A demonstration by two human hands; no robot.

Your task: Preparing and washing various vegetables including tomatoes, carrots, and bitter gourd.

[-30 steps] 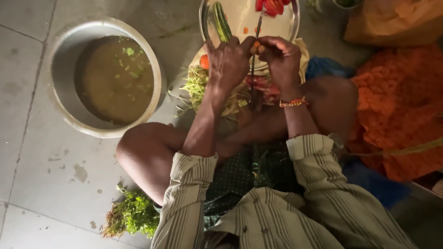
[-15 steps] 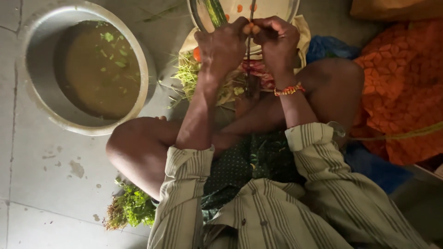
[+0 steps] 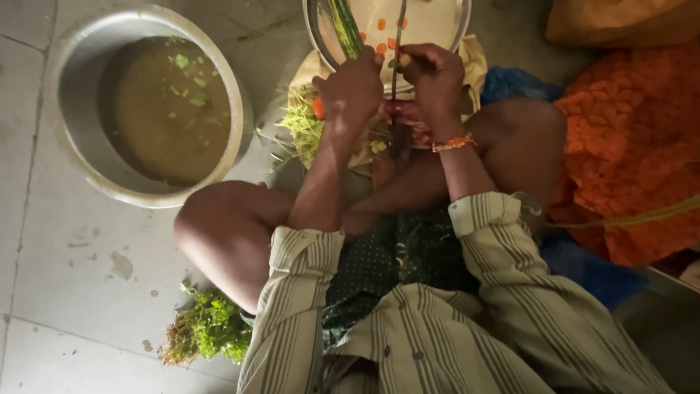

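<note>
You sat on the tiled floor (image 3: 65, 292) with your knees spread, and both hands were raised over an upright blade (image 3: 394, 66) fixed in front of you. Your left hand (image 3: 351, 91) was curled shut around a long green vegetable (image 3: 344, 25), whose free end lay up across the rim of a steel plate (image 3: 315, 25). Your right hand (image 3: 436, 76) was pinched closed on the other side of the blade, touching it or very nearly; I could not tell what it gripped, if anything. Small orange slices (image 3: 381, 36) lay scattered in the plate, at the far edge of the floor in view.

The main risk, as I judged it, was a cut: your fingers on both sides sat just beside the bare edge, and a slip of the vegetable could have carried a fingertip onto it. Green peelings (image 3: 302, 128) lay heaped below your left hand, touching the plate's near side, and could have made your grip slick.

A large metal basin (image 3: 80, 157) of cloudy water stood toward the far left corner of the floor, well apart from your hands. A bunch of leafy greens (image 3: 208, 328) lay near your left thigh, where a shifting leg could have crushed it. Orange cloth (image 3: 627, 146) lay at your right.
</note>
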